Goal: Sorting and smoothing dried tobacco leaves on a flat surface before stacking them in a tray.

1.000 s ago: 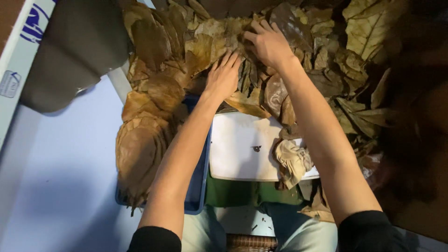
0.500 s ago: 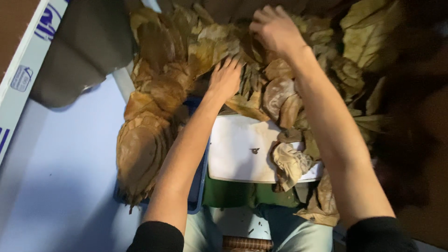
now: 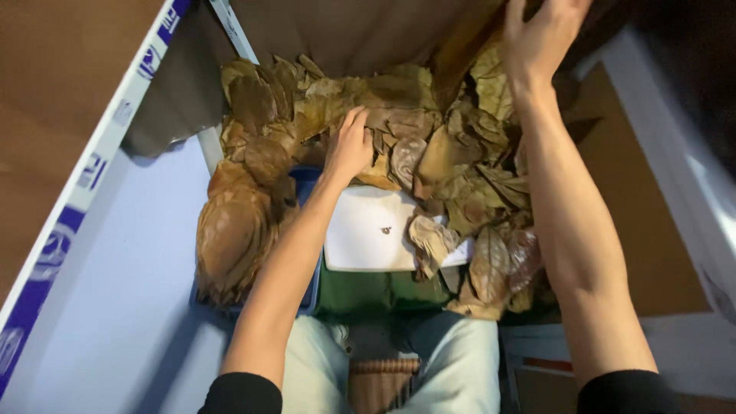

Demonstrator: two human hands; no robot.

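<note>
Pale blue flooring (image 3: 115,307) fills the left side, smooth and matte, and a white strip with blue marks (image 3: 84,184) runs across it on a slant next to a brown cardboard wall (image 3: 54,92). On the right there is more brown cardboard (image 3: 636,222) with a white edge.

At the middle lies a big heap of dry leaves (image 3: 429,161). They are brown and tan, thin, wrinkled and curled, with veins visible on the larger ones. One neat stack of broad rounded leaves (image 3: 230,238) sits at the left edge of the heap, over a blue container (image 3: 310,287) that is mostly covered. Just below the heap is a white flat tray (image 3: 368,230), smooth with rounded corners; a small dark speck lies on it, too small to identify. A few leaves hang over its right side. Under the tray something green (image 3: 383,291) shows, and I cannot tell what it is.

The left hand (image 3: 349,146) rests palm down on the heap, fingers spread and a little bent, pressing on the leaves without closing around any. The right hand (image 3: 540,38) is raised above the far right part of the heap, partly cut by the top border; its fingers are open and nothing is visible in it. Light jeans (image 3: 452,368) and black sleeves appear at the bottom.
</note>
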